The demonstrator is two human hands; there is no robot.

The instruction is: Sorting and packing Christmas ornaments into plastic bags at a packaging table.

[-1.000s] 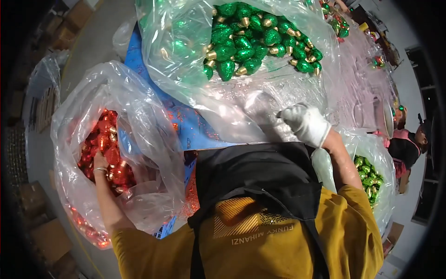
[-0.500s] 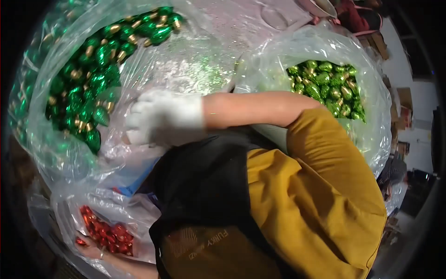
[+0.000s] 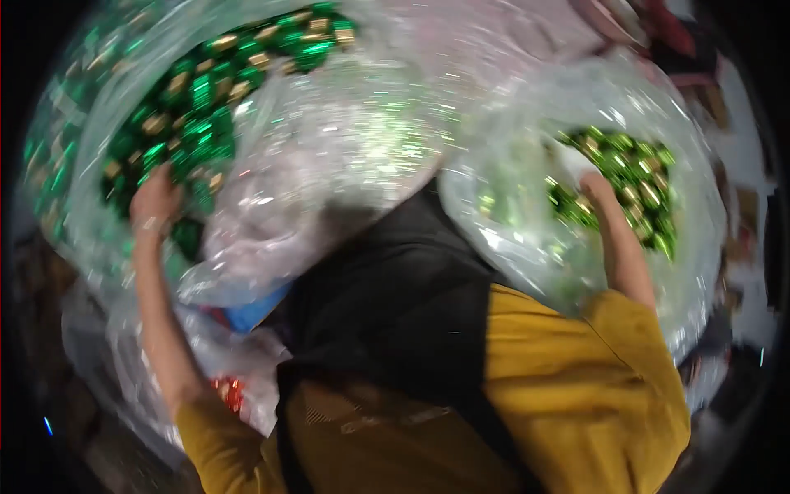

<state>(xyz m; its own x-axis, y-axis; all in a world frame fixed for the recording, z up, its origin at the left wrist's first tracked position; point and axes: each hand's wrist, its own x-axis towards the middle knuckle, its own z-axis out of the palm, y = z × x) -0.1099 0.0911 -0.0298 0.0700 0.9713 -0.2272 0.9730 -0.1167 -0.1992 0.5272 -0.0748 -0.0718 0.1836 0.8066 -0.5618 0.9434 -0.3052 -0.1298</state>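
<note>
My bare left hand (image 3: 156, 198) reaches over the near edge of a pile of shiny dark green bulb-shaped ornaments (image 3: 197, 123) with gold caps, inside a large clear plastic bag. Motion blurs its fingers, so I cannot make out whether they grip one. On the right, my white-gloved right hand (image 3: 573, 165) dips into another clear bag (image 3: 527, 247) among light green ornaments (image 3: 629, 185), also gold-capped. The glove is smeared and its fingertips are hidden by the bag and ornaments.
Red ornaments (image 3: 229, 393) show in a third plastic bag at lower left, partly behind my left arm. Crumpled clear plastic with glitter (image 3: 329, 156) spreads between the two green piles. Something blue (image 3: 257, 310) lies near my apron. A pinkish surface (image 3: 485, 29) is at the back.
My left hand has moved from the red ornaments up to the dark green ones. My gloved right hand has swung from the middle left over to the light green ornaments. The view has shifted slightly.
</note>
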